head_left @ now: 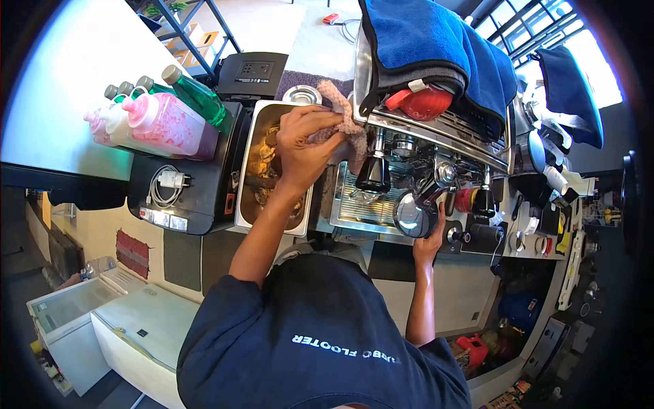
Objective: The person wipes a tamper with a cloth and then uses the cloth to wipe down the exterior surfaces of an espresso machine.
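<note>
My left hand (304, 140) is closed round a pink textured cloth (351, 133), at the left side of the espresso machine (436, 140). The cloth hangs beside a black-handled portafilter (374, 170) on the machine. Below my left hand is a steel pan (243, 204) with brown and yellowish matter inside. My right hand (430, 242) is wrapped round the side of a round, shiny metal jug (414, 217), held over the right front edge of the drip tray (344, 211). Part of the fingers is hidden behind the jug.
Blue towels (422, 41) and a red object (426, 102) lie on top of the machine. Pink-filled bottles (167, 123) and green bottles (194, 95) stand at the left, by a white charger (170, 180) with coiled cable. A black grinder-like device (484, 238) sits at the right.
</note>
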Demonstrator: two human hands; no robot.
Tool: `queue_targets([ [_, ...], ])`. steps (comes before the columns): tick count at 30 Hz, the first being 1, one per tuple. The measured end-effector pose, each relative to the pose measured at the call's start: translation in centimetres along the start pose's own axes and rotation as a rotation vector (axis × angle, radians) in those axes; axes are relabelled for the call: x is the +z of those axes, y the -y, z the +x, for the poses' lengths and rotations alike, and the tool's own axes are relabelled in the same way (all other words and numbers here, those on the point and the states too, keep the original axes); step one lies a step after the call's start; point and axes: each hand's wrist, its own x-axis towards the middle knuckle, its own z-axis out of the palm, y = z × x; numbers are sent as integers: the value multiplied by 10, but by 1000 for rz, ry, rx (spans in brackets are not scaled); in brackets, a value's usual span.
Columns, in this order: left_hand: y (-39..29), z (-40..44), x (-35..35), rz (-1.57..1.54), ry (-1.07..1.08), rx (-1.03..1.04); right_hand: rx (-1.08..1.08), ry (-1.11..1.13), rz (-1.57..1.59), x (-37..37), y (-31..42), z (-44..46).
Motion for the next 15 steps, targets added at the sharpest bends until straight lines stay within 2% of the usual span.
queue_targets([
  [3, 9, -7, 6, -83, -51, 13, 9, 2, -7, 0, 1, 0],
  [8, 26, -22, 1, 74, 29, 8, -16, -6, -8, 1, -1, 1],
  [12, 54, -40, -1, 245, 182, -28, 13, -6, 23, 1, 0, -1],
  [15, 34, -24, 0, 120, 105, 12, 22, -6, 18, -1, 0, -1],
])
